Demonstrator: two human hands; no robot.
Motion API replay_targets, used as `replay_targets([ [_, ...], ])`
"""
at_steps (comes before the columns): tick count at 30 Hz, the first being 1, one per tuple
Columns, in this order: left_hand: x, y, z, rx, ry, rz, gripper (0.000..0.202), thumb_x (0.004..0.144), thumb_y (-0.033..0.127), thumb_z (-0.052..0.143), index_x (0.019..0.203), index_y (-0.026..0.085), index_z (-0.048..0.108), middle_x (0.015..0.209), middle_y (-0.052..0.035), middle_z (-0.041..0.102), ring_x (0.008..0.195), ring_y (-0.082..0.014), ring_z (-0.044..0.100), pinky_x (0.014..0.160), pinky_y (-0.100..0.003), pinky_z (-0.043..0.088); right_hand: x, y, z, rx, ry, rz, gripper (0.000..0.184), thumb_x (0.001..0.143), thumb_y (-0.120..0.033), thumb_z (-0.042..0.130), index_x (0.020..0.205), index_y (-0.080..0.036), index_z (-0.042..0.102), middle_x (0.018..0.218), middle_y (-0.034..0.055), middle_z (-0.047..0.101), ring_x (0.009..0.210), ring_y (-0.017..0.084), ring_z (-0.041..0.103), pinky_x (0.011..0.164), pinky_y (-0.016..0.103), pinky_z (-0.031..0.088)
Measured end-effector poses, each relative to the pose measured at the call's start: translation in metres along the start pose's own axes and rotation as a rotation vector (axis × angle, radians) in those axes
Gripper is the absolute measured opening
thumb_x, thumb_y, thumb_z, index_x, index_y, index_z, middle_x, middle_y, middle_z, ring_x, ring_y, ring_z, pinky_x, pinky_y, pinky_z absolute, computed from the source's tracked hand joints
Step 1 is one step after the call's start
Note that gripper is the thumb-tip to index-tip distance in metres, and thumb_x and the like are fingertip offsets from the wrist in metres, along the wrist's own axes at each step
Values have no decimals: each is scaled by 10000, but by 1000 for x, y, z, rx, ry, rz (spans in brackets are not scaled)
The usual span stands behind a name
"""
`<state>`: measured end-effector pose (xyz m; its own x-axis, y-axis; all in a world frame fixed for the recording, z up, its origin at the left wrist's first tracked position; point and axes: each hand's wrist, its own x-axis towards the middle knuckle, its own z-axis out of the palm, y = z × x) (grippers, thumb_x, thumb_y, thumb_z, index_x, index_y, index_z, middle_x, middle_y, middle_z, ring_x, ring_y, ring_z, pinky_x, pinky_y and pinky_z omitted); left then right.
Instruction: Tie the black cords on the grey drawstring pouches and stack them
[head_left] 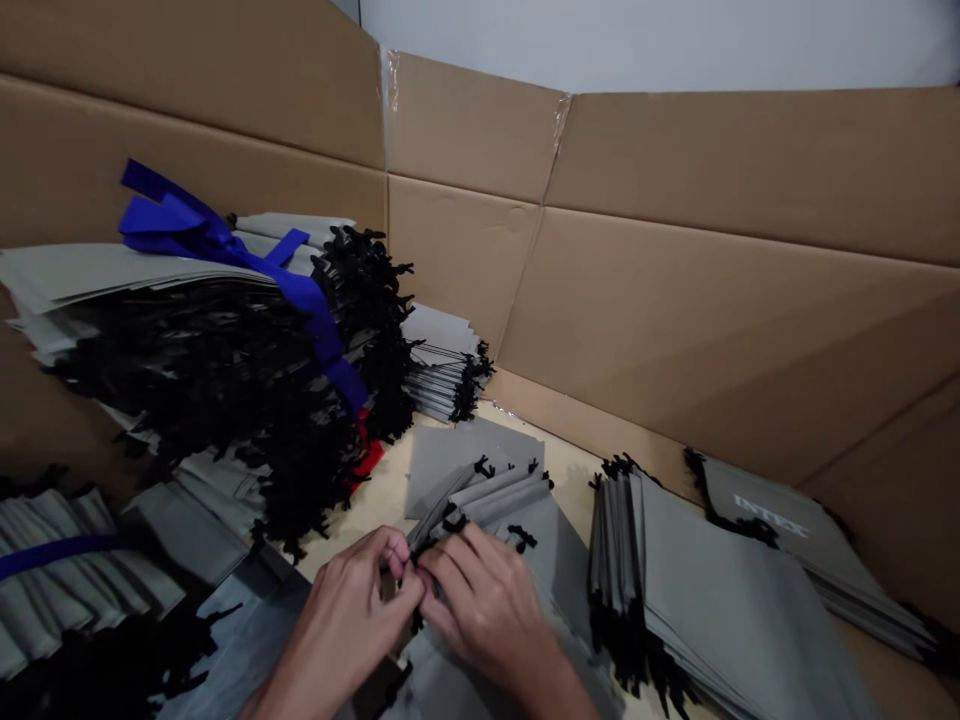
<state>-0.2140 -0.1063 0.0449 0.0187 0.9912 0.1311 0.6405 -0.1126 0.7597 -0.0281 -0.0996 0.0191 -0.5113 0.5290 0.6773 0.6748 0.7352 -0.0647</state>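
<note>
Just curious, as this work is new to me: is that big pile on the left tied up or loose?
Tied: a blue ribbon crosses the stack of grey drawstring bags and is knotted on top.

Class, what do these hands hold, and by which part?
The left hand and right hand pinch a grey bag at its black drawstring.

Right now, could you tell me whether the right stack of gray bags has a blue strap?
No, the right stack of gray bags shows no strap; a blue strap binds the large left stack.
</note>
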Motion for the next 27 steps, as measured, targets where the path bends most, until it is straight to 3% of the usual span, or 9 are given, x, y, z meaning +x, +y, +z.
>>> replay_targets([
  [17,-2,0,-2,-14,11,24,64,741,246,627,700,275,588,577,54,522,560,-195,526,565,-281,334,-2,-10,20,-97,72,-28,310,1132,-219,378,1034,-166,668,851,79,696,748,249,589,645,405,419],
  [22,2,-14,-1,-246,-135,-63,76,777,312,632,754,246,604,657,62,513,581,-160,467,578,-261,364,-3,-12,20,-102,95,-32,263,1132,-255,422,1064,-161,658,851,78,704,734,245,585,654,401,407],
  [27,9,-19,-4,-460,-279,-133,178,792,393,614,734,228,579,708,38,513,695,-181,493,671,-280,435,-3,-11,20,-76,109,-15,135,1006,-140,526,1062,-180,642,817,43,686,719,232,589,655,387,396],
])
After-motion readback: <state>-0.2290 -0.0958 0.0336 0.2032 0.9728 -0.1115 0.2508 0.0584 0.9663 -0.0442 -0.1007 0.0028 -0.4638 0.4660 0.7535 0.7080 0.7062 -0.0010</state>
